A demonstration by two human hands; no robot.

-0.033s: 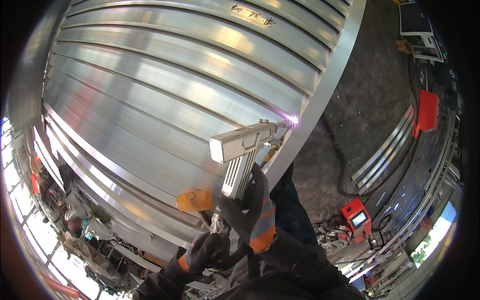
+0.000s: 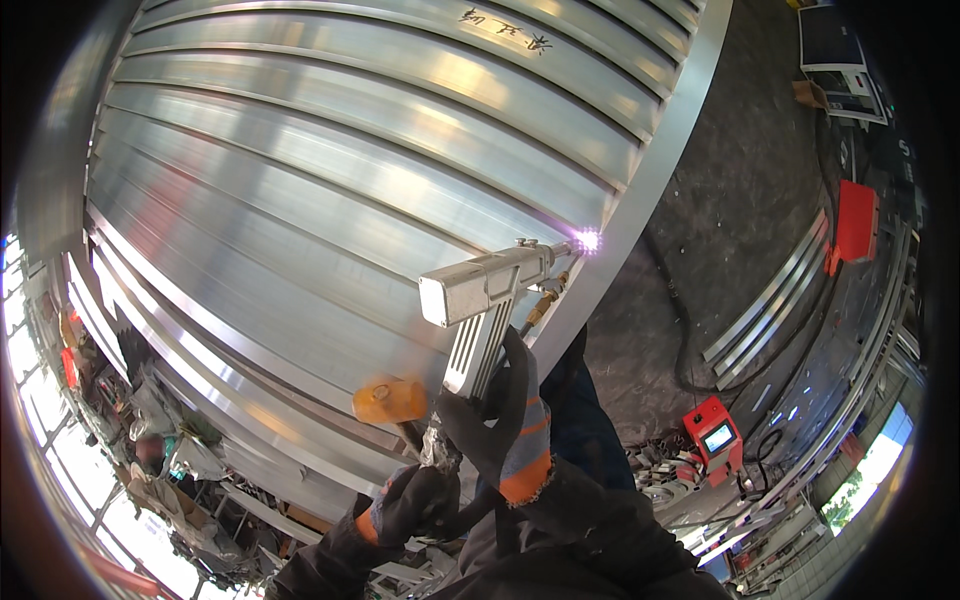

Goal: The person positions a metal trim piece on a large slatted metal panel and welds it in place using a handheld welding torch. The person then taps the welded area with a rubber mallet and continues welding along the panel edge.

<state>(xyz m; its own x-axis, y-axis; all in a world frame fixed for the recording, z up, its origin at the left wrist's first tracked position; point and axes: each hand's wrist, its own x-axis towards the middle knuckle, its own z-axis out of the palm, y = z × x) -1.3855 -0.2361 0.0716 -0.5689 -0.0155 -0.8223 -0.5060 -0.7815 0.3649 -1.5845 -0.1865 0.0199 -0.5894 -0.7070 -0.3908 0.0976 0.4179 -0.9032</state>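
My right hand [image 2: 508, 425], in a grey and black glove with an orange cuff, is wrapped round the grip of a silver welding gun [image 2: 480, 290]. The nozzle meets the frame edge [image 2: 655, 180] of a large ribbed aluminium panel [image 2: 290, 225], where a violet-white glare [image 2: 587, 241] shines. Below the grip, my gloved left hand [image 2: 412, 505] is closed on the gun's cable [image 2: 438, 448], which has a crinkled silvery wrap; the fingers are partly hidden. An orange-headed mallet [image 2: 388, 401] lies on the panel beside the cable, its handle partly covered.
On the dark floor to the right, several aluminium strips [image 2: 770, 300] lie near a black hose [image 2: 683, 345]. A red machine with a screen [image 2: 715, 438] stands lower right, and a red box [image 2: 855, 222] farther up. Clutter and bags [image 2: 170, 500] fill the lower left.
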